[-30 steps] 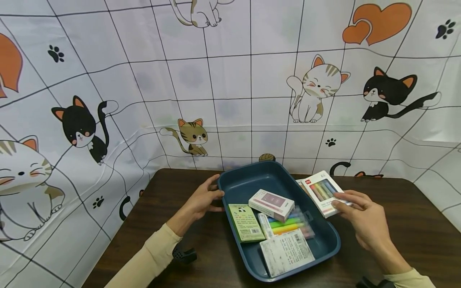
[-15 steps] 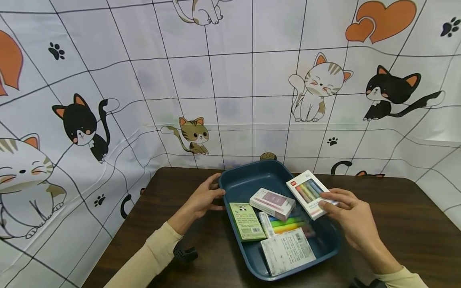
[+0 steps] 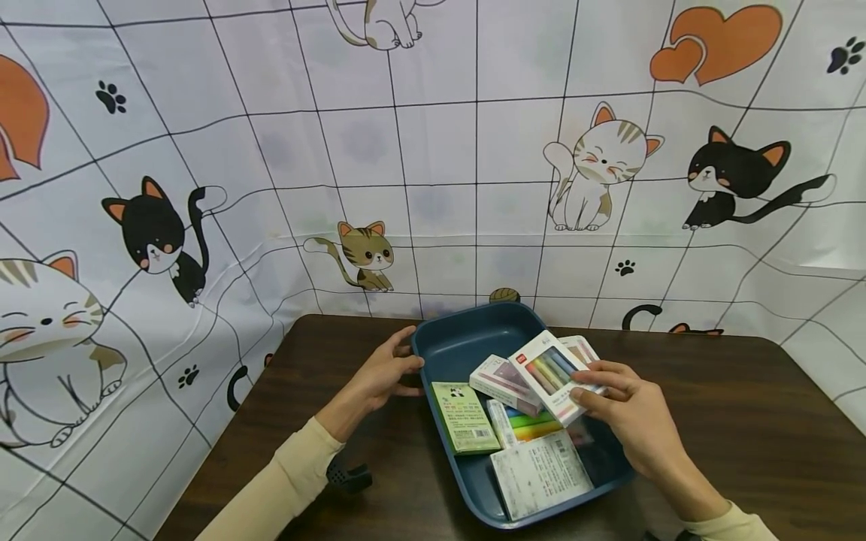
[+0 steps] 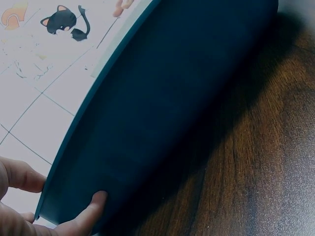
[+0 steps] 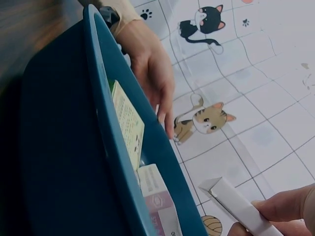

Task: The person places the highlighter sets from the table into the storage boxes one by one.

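Observation:
My right hand (image 3: 634,409) pinches a white windowed box of coloured sticks (image 3: 551,372) over the right part of a blue tray (image 3: 449,353). In the right wrist view only the narrow edge of this white box (image 5: 236,204) shows between thumb and fingers. My left hand (image 3: 379,372) touches the tray's left side near the far corner; its thumb (image 4: 98,200) rests against the outer wall. In the tray lie a pale green box (image 3: 463,421), a white-and-purple box (image 3: 497,379), a pack of bright-coloured sticks (image 3: 531,426) and a white printed box (image 3: 541,473).
Behind the held box, a pink-and-white box (image 3: 580,348) is partly hidden at the tray's right rim. The tray stands on a dark wooden table (image 3: 731,406). A sheet printed with cats (image 3: 433,150) hangs behind it.
My right hand has carried the white windowed box leftward, from the tray's right rim to above the purple box and the coloured sticks. The left hand and the tray stay put.

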A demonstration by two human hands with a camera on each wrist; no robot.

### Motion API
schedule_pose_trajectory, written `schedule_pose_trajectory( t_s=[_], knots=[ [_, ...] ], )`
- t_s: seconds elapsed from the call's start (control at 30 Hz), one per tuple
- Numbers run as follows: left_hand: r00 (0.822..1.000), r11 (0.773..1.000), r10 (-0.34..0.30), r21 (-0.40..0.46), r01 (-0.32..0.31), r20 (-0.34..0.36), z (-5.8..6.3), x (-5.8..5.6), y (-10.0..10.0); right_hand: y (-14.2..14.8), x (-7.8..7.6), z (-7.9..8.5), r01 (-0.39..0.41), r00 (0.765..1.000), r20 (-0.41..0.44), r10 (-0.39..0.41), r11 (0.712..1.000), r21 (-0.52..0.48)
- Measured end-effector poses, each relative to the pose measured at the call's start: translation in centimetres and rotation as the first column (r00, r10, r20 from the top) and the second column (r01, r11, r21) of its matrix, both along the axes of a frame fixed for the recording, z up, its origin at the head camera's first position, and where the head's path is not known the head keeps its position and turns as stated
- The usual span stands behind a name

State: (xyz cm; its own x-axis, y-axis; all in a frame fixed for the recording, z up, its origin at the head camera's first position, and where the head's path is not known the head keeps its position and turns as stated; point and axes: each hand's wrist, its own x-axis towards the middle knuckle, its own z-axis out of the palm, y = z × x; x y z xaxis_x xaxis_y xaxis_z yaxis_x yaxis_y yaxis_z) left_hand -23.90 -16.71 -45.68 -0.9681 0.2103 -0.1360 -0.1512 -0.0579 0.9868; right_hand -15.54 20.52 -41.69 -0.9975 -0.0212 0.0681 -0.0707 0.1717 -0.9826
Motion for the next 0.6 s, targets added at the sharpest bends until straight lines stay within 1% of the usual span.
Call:
schedule_pose_trajectory(
  t_s=[0.2, 0.4, 0.47, 0.6],
  knots=[
    [1.0, 1.0, 0.002, -0.009, -0.002, -0.003, -0.1, -0.1, -0.1, -0.7, 0.2, 0.3, -0.01, 1.0, 0.006, 0.009, 0.999, 0.038],
    [1.0, 1.0, 0.008, -0.012, -0.008, 0.001, 0.0, 0.1, 0.0, -1.4, 0.3, 0.2, -0.023, 1.0, -0.007, 0.023, 0.997, 0.076],
    [1.0, 1.0, 0.011, -0.014, -0.011, 0.004, 0.0, 0.1, 0.0, -1.6, 0.4, 0.1, -0.03, 0.999, -0.011, 0.031, 0.996, 0.082],
    [1.0, 1.0, 0.007, -0.017, -0.007, 0.002, 0.0, 0.1, 0.1, -2.3, 0.5, -0.1, -0.047, 0.999, -0.002, 0.048, 0.997, 0.055]
  ],
)
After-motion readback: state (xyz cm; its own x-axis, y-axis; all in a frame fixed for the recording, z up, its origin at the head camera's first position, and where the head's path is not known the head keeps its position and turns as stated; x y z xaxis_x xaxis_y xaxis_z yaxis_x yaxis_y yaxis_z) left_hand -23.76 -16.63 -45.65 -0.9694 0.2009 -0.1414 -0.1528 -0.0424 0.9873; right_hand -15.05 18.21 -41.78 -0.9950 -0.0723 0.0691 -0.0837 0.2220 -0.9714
